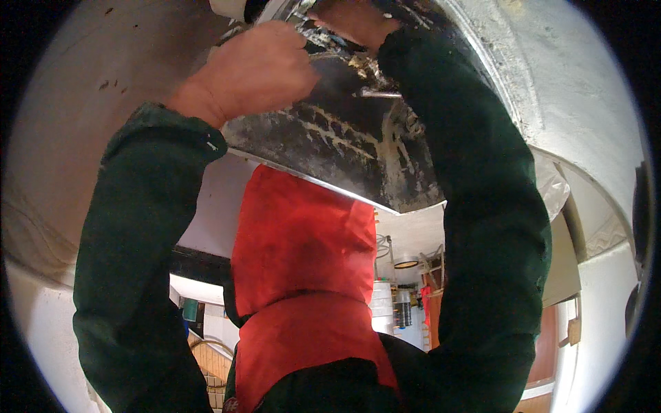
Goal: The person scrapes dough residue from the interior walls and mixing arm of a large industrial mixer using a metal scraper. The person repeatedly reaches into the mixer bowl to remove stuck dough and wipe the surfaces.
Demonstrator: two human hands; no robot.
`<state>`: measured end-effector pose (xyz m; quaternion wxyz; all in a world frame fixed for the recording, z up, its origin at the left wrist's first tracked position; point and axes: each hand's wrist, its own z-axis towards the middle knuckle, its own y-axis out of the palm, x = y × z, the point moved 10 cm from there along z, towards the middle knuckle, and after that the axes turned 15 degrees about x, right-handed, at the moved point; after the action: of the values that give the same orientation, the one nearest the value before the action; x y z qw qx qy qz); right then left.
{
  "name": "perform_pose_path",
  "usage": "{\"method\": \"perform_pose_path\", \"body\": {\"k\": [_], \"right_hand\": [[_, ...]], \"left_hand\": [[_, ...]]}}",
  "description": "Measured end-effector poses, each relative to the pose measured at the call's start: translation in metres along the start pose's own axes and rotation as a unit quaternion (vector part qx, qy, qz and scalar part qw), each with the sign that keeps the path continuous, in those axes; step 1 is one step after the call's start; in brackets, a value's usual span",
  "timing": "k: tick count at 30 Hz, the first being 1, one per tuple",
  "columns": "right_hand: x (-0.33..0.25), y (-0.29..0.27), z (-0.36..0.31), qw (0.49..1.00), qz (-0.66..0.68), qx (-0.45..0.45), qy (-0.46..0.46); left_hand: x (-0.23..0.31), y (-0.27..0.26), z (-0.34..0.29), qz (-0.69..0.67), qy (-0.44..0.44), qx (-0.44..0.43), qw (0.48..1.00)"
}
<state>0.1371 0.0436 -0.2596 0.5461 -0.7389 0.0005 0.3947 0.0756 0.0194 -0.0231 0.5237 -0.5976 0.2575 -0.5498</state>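
Observation:
Both my arms, in dark green sleeves, reach up to a dark, smeared, grimy panel (310, 148) with a bright metal lower edge. My left hand (255, 69) is closed in a fist in front of the panel's upper left part; whatever it grips is hidden behind the fingers. Further right and higher, my right hand (358, 24) is close to shiny, scraped-looking bits at the top of the panel. It is blurred and in shadow, so its fingers cannot be made out. A thin, light rod-like piece (381, 93) lies across the panel below the right hand.
A red apron (303, 241) covers my front, under the panel. Pale rough walls (578, 89) curve around on both sides. Behind, at lower right, stand a white barrel-like container (381, 306) and stacked goods. A round wooden-slatted item (212, 361) shows at lower left.

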Motion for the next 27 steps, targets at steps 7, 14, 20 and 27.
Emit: {"method": "perform_pose_path", "body": {"k": [7,14,20,27], "right_hand": [[0.028,0.005,-0.071,0.971,-0.106,-0.198,-0.082],[0.018,0.018,-0.013,0.999,0.018,0.011,-0.042],[0.072,0.044,-0.078,0.959,0.237,-0.075,0.135],[0.027,-0.015,-0.055,0.984,0.117,0.135,0.0]], "left_hand": [[-0.002,0.015,-0.001,-0.004,-0.014,-0.062,0.998],[-0.002,0.02,-0.003,0.048,-0.015,-0.089,0.995],[-0.001,0.016,0.0,0.063,-0.021,-0.075,0.995],[0.001,0.009,0.002,0.052,-0.019,-0.036,0.998]]}}
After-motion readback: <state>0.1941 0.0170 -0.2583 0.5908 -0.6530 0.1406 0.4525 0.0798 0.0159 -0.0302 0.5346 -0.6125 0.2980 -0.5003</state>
